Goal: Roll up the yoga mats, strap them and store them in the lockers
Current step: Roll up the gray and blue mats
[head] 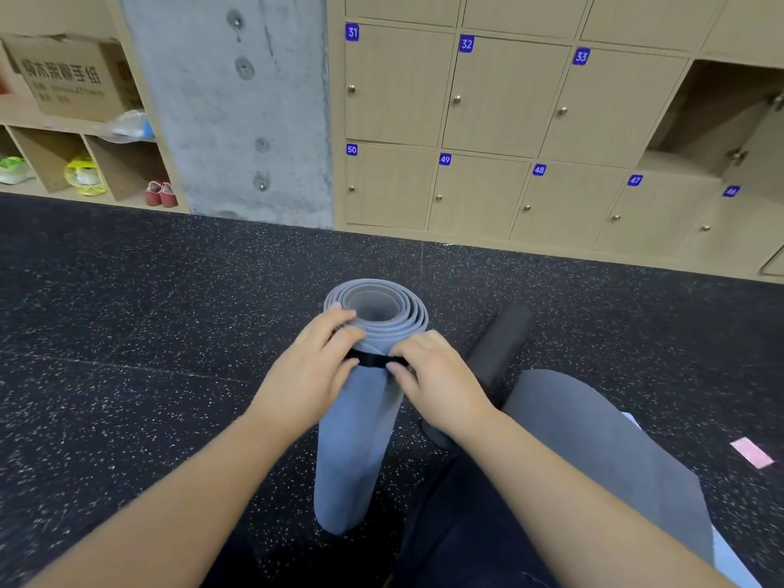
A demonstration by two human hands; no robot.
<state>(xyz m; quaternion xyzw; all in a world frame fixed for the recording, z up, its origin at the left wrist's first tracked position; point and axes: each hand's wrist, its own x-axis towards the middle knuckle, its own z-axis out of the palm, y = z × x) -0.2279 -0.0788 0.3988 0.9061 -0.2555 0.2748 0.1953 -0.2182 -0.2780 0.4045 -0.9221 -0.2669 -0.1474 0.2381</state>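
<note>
In the head view, a rolled blue-grey yoga mat [360, 418] is seen standing on end on the dark speckled floor [127, 333], its spiral top turned toward the camera. A black strap [373, 358] is wrapped across the roll just below its upper end. The left hand [309, 367] is laid against the left side of the roll, with its fingers [339, 320] curled over the upper rim and its thumb pressed at the left end of the strap. The right hand [437, 375] is placed on the right side of the roll, and the right end of the strap is pinched between its curled fingers [396, 367] and thumb. Both hands are thus closed on something: the left round the mat, the right on the strap.

Just right of the upright roll, a dark rolled mat [500, 345] is seen lying on the floor, partly hidden behind the right forearm. A grey mat [594, 451] is spread flat on the floor to the right of it, and a small pink slip [753, 451] lies further right. A wall of wooden lockers [466, 120] with blue number tags is seen beyond the floor; one locker [700, 116] at the far right stands open. A concrete pillar [237, 108] is seen left of the lockers, and open shelves [85, 163] holding shoes and a cardboard box [68, 78] are seen at the far left.
</note>
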